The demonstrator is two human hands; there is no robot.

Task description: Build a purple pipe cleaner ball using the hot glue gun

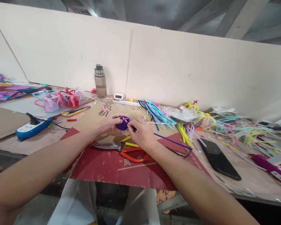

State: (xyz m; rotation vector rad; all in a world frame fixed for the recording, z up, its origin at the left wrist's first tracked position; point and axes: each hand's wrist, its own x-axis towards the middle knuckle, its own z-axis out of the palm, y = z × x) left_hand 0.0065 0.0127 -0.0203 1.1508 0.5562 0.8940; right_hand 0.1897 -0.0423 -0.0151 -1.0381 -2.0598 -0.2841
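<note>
My left hand curls its fingers round a small purple pipe-cleaner piece held just above the cardboard sheet. My right hand pinches the same purple piece from the right side. A long purple pipe cleaner trails from under my right hand toward the right. Orange-handled scissors lie on the cardboard directly below both hands, blades pointing left.
Loose pipe cleaners in blue, yellow and pastel colours spread to the right. A black phone lies at right. A water bottle stands by the white wall. Finished pink and purple pieces and a blue power strip sit left.
</note>
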